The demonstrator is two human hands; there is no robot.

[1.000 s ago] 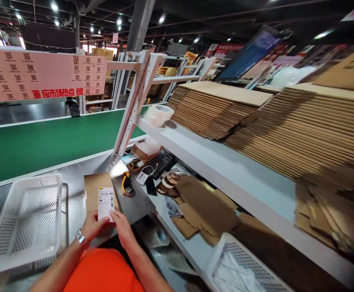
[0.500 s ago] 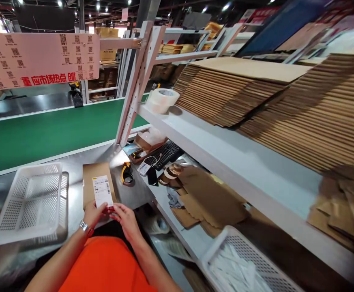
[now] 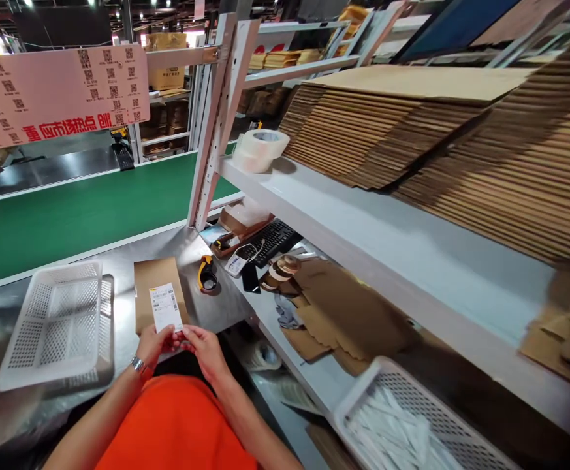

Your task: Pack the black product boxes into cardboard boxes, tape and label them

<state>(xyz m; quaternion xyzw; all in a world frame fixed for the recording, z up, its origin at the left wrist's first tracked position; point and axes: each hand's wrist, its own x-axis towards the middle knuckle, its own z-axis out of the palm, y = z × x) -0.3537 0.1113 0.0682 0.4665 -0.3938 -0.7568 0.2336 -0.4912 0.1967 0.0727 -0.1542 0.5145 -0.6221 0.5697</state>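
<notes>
A white printed shipping label is pinched at its lower edge between my two hands. My left hand, with a metal watch at the wrist, has thumb and fingers closed on the label's lower left corner. At the lower right corner, my right hand pinches it too. Behind the label, a flat brown cardboard box lies on the metal table. Right of the box is a yellow and black tape dispenser.
A white plastic basket stands on the left of the metal table. Beyond runs a green conveyor belt. On the right, a shelf carries tape rolls and stacked cardboard. Below are a keyboard and another basket.
The camera view has shifted slightly. Both hands keep their pinch on the label, which stays in front of the cardboard box.
</notes>
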